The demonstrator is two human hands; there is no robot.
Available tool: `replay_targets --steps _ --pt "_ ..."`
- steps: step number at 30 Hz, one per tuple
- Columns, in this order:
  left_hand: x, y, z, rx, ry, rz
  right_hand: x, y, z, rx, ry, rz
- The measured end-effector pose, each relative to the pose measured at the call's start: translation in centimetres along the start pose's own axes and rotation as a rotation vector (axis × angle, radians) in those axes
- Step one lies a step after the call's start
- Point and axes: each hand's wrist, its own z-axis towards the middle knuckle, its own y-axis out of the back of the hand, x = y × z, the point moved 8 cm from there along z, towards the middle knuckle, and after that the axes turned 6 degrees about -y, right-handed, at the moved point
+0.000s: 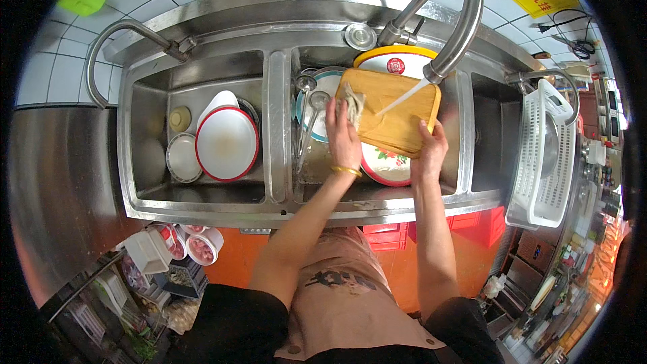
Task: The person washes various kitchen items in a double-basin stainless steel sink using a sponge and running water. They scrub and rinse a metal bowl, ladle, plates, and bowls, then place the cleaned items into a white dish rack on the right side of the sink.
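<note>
Over the middle basin, a rectangular wooden tray [399, 111] is held tilted under water running from a steel faucet [472, 15]. My right hand [431, 149] grips its lower right corner, thumb on the upper face. At the tray's left end, my left hand [344, 134] presses a crumpled cloth [355, 103] to the wood, a yellow bangle at its wrist. Beneath the tray lie a yellow-rimmed enamel dish [412, 63], a red-rimmed dish with a flower pattern [389, 174] and a blue-rimmed plate [323, 81]. Steel ladles [317, 103] rest left of my left hand.
The left basin holds a red-rimmed white dish [227, 144], a round bowl [183, 157] and a small yellowish bowl [179, 119]. A steel divider [277, 126] separates the basins. A round steel lid [360, 36] sits on the back ledge. White plastic baskets [530, 162] stand at the right.
</note>
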Motion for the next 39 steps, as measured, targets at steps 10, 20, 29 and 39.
replay_targets --steps 10,20,29,39 --pt "-9.8 -3.9 3.2 0.282 -0.382 -0.117 -2.4 -5.7 -0.6 0.152 -0.215 0.026" --pt "-7.0 -1.9 5.4 -0.100 0.046 -0.689 -1.1 -8.9 -0.2 0.290 -0.012 -0.275" --pt "-3.6 -5.6 5.5 -0.179 0.340 -1.097 -2.3 -7.0 0.1 0.229 -0.110 -0.081" --pt "-7.1 -4.4 7.2 -0.103 -0.082 -0.575 -1.8 -6.3 0.3 0.255 -0.086 -0.223"
